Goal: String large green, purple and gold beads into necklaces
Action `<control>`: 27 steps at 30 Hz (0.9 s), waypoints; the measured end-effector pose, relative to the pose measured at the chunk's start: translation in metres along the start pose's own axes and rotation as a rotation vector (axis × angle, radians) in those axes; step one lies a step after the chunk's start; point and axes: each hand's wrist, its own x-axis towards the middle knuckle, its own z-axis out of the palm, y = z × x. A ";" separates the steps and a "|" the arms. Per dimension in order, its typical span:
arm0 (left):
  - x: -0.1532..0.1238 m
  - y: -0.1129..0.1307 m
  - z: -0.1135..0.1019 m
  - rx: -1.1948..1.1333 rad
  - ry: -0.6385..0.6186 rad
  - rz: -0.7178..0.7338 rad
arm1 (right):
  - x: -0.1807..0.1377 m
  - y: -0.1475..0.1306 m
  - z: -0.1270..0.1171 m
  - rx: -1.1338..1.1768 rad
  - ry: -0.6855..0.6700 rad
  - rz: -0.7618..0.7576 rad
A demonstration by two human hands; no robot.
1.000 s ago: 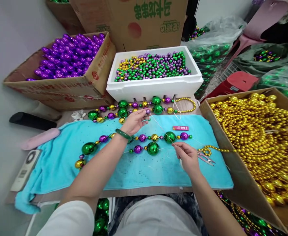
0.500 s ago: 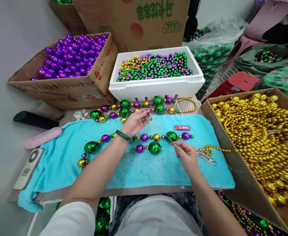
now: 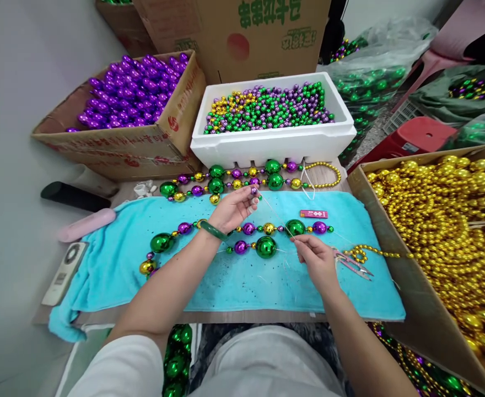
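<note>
Above the blue towel [image 3: 234, 286], my left hand [image 3: 235, 209] pinches a small purple bead [image 3: 254, 191]; a small green bead shows by its fingertips. A thin pale needle or stiff thread [image 3: 273, 211] runs from that bead down to my right hand [image 3: 314, 256], whose thumb and finger are closed on its lower end. Beneath the hands lies a strand of green, purple and gold beads [image 3: 248, 228], partly covered by my left wrist. A shorter row with a large green bead [image 3: 266, 247] lies nearer me, thread at its ends. Thread snips [image 3: 355, 264] rest beside my right hand.
Behind the towel stand a carton of purple beads [image 3: 176, 124] and a white foam box [image 3: 273, 143] of small mixed beads. A carton of gold beads [image 3: 385, 264] is at the right. A finished-looking bead necklace [image 3: 274, 181] and a pink packet [image 3: 313, 214] lie ahead.
The view has shifted slightly, so everything sits a little further right. Both hands keep their grips, and the purple bead now shows more clearly at my left fingertips.
</note>
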 end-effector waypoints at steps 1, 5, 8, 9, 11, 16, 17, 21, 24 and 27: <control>0.001 0.000 0.000 -0.019 0.023 0.003 | 0.000 -0.001 0.000 -0.003 -0.004 0.004; 0.003 0.001 0.000 -0.053 0.071 0.008 | -0.001 -0.001 -0.001 -0.019 -0.007 0.026; 0.002 0.002 0.001 -0.040 0.084 0.011 | -0.002 0.002 -0.002 -0.038 -0.014 0.024; 0.002 0.002 0.001 -0.032 0.084 0.012 | -0.002 0.002 -0.002 -0.047 -0.017 0.022; 0.002 0.002 0.001 -0.018 0.078 0.013 | -0.002 0.004 -0.003 -0.055 -0.016 0.022; 0.000 0.002 0.001 0.010 0.059 0.052 | -0.002 0.002 -0.003 -0.035 -0.001 0.046; -0.001 0.002 0.001 0.014 0.054 0.061 | -0.002 0.002 -0.003 -0.035 0.000 0.052; -0.002 0.002 -0.001 0.001 0.034 0.063 | -0.002 0.000 -0.003 -0.036 0.005 0.067; -0.002 0.002 -0.003 -0.016 0.022 0.053 | -0.002 0.001 -0.003 -0.044 0.001 0.063; 0.000 0.003 -0.005 -0.026 0.024 0.048 | -0.001 0.003 -0.004 -0.062 -0.012 0.052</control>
